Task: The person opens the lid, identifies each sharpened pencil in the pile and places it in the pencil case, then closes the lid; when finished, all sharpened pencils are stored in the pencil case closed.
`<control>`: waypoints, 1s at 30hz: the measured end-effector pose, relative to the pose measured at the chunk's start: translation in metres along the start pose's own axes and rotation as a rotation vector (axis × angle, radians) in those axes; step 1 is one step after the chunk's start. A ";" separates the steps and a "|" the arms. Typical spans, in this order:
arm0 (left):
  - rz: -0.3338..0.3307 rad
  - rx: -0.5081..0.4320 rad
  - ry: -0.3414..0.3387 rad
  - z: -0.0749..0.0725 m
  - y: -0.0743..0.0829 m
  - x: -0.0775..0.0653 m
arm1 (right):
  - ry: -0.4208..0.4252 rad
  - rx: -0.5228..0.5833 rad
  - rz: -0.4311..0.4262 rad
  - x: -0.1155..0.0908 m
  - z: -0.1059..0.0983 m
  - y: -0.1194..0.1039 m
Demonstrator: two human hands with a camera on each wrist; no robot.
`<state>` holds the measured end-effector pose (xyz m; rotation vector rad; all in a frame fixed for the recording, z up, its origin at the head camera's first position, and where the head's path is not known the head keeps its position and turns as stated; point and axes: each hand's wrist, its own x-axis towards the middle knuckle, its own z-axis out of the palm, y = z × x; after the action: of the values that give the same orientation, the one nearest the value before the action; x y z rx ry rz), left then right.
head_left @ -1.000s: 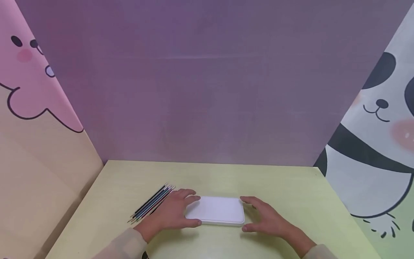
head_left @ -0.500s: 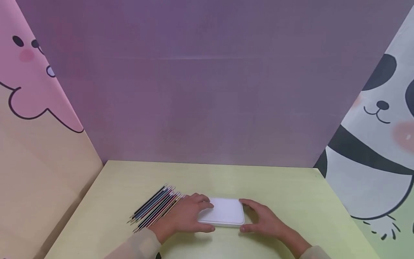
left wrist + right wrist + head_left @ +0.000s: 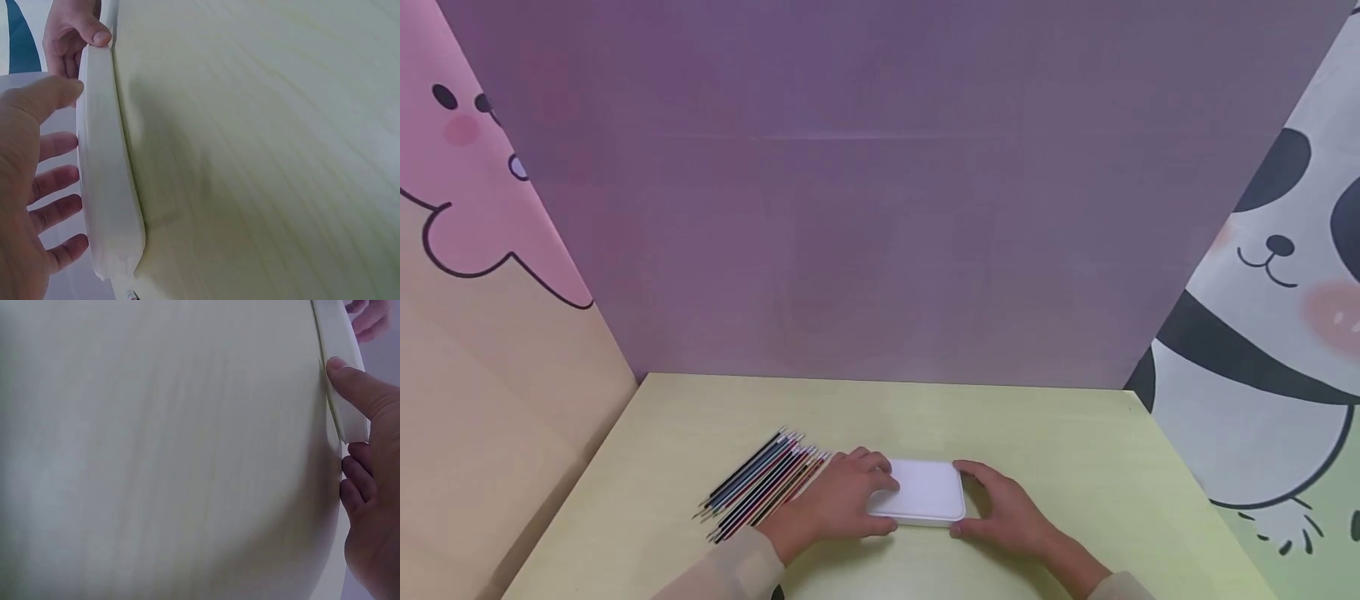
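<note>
A flat white rectangular case [image 3: 925,490] with rounded corners lies on the table in the head view. Over its left part rests my left hand [image 3: 852,496], fingers loosely extended across the top and thumb beside the near edge. The left wrist view shows that hand's fingertips [image 3: 59,181] along the case's upper edge. At the other end my right hand [image 3: 1002,507] holds the right side, its thumb [image 3: 356,384] on the near side wall and fingers round the end. Both hands partly hide the case.
Left of my left hand, a row of several dark and coloured pencils [image 3: 760,483] lies slantwise on the pale table [image 3: 1037,425]; my left hand and sleeve are close to it. A purple panel [image 3: 880,208] stands behind, with printed side walls.
My left hand has slid to the right over the case, uncovering more of the pencils. My right hand has shifted slightly left and closed in on the case's right end.
</note>
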<state>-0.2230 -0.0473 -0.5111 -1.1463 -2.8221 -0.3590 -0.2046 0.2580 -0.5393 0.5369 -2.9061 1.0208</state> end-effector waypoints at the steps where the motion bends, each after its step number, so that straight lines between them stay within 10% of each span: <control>1: 0.001 0.005 0.001 0.000 0.000 0.001 | 0.002 0.007 0.006 0.000 0.000 0.000; 30: 0.101 0.108 -0.045 -0.021 0.012 0.024 | -0.072 0.169 -0.038 0.009 -0.018 0.003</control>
<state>-0.2328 -0.0277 -0.4848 -1.2834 -2.7681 -0.1741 -0.2156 0.2683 -0.5264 0.6459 -2.8743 1.2763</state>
